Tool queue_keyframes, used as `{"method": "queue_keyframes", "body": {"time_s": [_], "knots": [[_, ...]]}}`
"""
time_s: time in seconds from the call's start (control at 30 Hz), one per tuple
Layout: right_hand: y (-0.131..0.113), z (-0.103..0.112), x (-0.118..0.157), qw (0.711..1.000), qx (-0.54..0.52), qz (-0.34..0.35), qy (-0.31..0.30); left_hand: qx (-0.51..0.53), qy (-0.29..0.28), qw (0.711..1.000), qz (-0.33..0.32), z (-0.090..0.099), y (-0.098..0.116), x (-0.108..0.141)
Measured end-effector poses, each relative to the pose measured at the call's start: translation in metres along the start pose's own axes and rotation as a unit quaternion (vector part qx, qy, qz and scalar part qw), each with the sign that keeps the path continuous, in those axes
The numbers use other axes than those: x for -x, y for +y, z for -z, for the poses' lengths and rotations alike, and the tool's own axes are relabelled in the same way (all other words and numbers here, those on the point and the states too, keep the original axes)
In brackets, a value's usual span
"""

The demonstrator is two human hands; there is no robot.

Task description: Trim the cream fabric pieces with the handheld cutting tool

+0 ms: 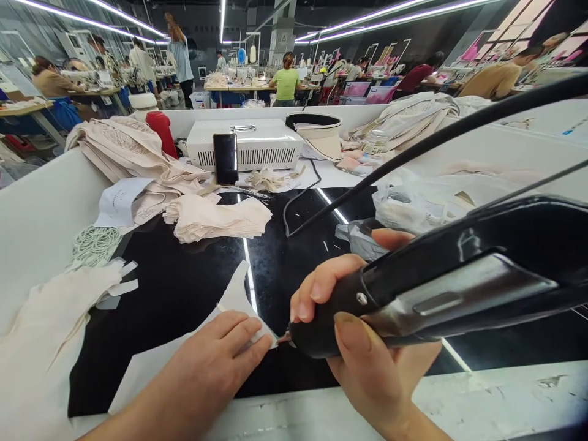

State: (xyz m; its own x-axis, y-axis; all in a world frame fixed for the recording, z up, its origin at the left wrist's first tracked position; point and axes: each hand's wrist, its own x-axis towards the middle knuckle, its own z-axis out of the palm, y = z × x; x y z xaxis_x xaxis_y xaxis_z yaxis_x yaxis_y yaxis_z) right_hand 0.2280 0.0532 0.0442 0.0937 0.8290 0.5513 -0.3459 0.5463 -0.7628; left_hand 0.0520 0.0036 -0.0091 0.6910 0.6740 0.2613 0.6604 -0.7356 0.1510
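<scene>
The handheld tool (436, 282) is black, with a silver-grey panel along its side. Beneath it the worktop (156, 306) shines glossy black, streaked with white reflections. The cloth stack (220, 217) is pale cream, the paper slip (120, 201) white with dark print, and the coiled cords (95, 245) soft green. I see a bright red bottle (162, 133) near a white box (245, 145) with rows of dark slots, and a cream visor (316, 135) with a black inner band.

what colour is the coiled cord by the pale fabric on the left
The coiled cord is pale green, seen best in the head view.
</scene>
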Motion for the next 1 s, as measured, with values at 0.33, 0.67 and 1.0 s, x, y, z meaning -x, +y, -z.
{"method": "queue_keyframes", "body": {"time_s": [0.33,0.67,1.0], "knots": [[-0.004,-0.003,-0.01,0.999,-0.031,-0.026,0.013,-0.013,0.02,1.0,0.013,0.0,0.01,0.001],[-0.005,-0.005,-0.008,0.999,-0.028,-0.035,0.007,-0.032,0.066,0.997,0.035,0.0,0.016,0.0],[0.0,-0.009,-0.008,0.999,-0.032,-0.033,-0.003,-0.072,0.079,0.994,0.026,-0.006,0.022,0.003]]}}
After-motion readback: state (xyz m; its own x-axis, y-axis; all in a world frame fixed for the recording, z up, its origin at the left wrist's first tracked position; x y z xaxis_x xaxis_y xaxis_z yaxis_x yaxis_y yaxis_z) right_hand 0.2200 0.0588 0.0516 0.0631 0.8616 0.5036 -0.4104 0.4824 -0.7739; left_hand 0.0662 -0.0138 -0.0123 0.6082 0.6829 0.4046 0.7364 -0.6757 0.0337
